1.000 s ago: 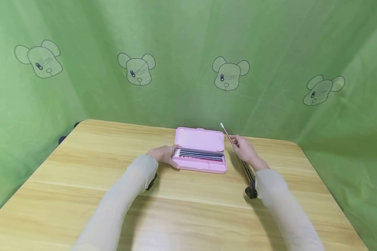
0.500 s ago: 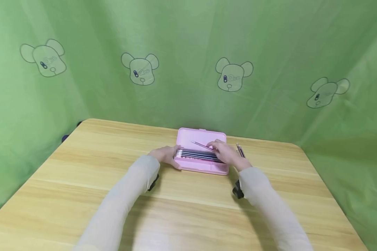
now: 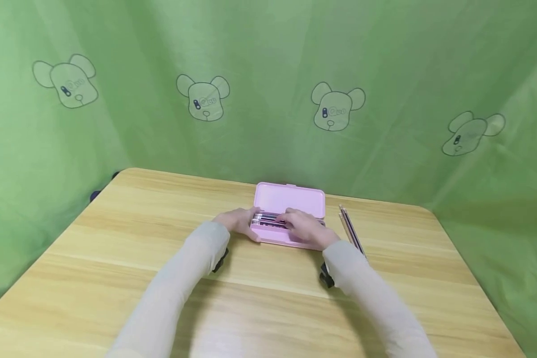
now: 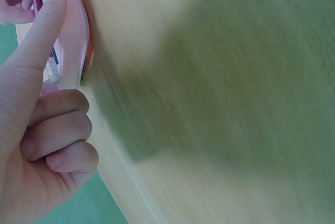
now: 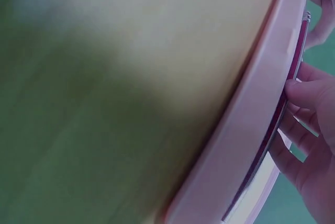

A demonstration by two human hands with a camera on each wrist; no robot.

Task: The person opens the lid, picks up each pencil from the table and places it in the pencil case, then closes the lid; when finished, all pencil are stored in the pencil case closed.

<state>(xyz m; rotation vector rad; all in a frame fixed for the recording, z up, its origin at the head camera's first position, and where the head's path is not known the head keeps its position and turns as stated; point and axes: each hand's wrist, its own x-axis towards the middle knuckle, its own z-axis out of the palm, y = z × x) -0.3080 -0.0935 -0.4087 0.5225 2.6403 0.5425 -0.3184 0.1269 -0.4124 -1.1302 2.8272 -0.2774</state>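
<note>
Right hand (image 3: 302,225) over the middle of the open pink plastic pencil case (image 3: 288,198), far side of the wooden table (image 3: 268,303). Thumb and fingertips drawn together on a slim dark-red pencil with a silvery end (image 5: 300,46). It runs lengthwise with the case, silvery end to the left; whether it rests on its neighbours, cannot tell.

Left hand (image 3: 238,220) grips the case's left end: thumb stretched along the near side, lower fingers curled by the end (firmness of the hold doesn't show).

Row of dark, slender pencils with pale ends (image 3: 265,219) in the long far compartment, ends lined up at the left.

Step in hand, as I judge it: settling the pinched pencil into that row. Best kept parallel, both ends lowered together, pinch loosened only once it lies flat. Lift the fingertips straight up; a sideways drag could roll the neighbours. A pencil left across the divider might foul the lid. Left hand does well to brace without pushing.

Loose dark pencils (image 3: 352,230) lie right of the case, slanting toward the near right, close by the pale right sleeve (image 3: 362,278). Forearm should clear them on withdrawal.
</note>
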